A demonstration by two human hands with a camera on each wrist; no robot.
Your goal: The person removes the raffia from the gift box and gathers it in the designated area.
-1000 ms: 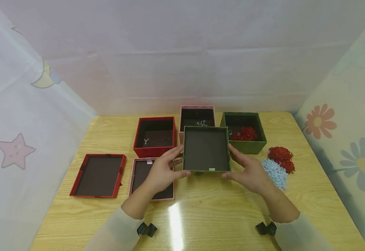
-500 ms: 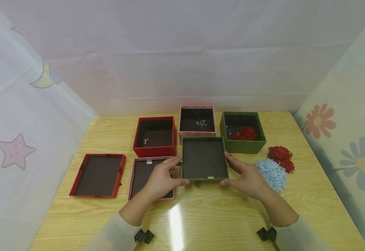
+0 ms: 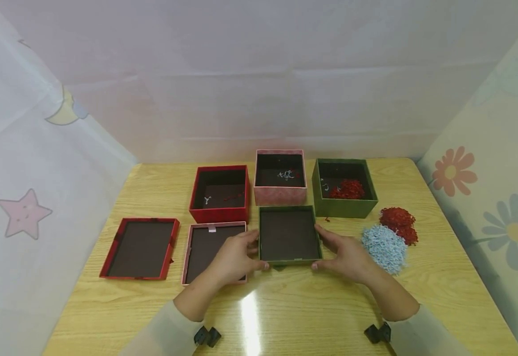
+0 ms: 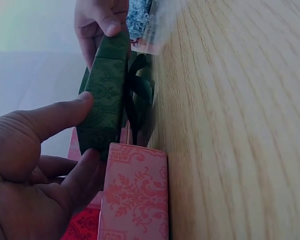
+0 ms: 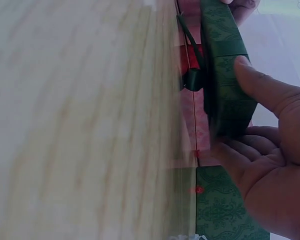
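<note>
A green box lid (image 3: pixel 289 235) lies inside-up between my two hands, its dark lining showing in the head view. My left hand (image 3: pixel 233 259) grips its left edge, thumb on the front wall. The right hand (image 3: pixel 348 258) holds the opposite edge in the same way. Under the lid a dark green ribbon bow (image 4: pixel 138 87) hangs, and the wrist views show the lid just above the tabletop. A pink lid (image 3: pixel 214 249) lies inside-up beside and partly under my left forearm's line of sight. Behind stands a green box (image 3: pixel 348 207) with red paper shreds (image 3: pixel 349 189) in it.
A pink box (image 3: pixel 280 196) and a red box (image 3: pixel 219 214) stand at the back, each with a few shreds. A red lid (image 3: pixel 138 249) lies at the left. Piles of blue shreds (image 3: pixel 384 248) and red shreds (image 3: pixel 398 223) lie at the right.
Both hands have brought the green lid toward me and lower, away from the pink box, whose front wall now shows. The other boxes and lids have stayed in place.
</note>
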